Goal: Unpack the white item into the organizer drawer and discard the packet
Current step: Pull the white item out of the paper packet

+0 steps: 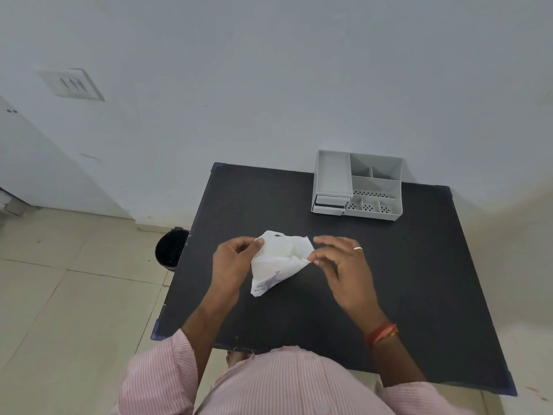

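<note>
A white packet (278,262) with faint blue print near its lower corner is held above the middle of the black table (404,265). My left hand (233,259) pinches its upper left edge with thumb and fingers. My right hand (338,259) pinches its right corner. The white item inside is hidden by the packet. The grey organizer (357,184) stands at the table's far edge by the wall, with several open compartments on top and a small drawer (329,204) at its lower left, pulled out a little.
A black bin (170,248) stands on the tiled floor just left of the table. A white wall rises right behind the organizer. My striped pink shirt fills the bottom of the view.
</note>
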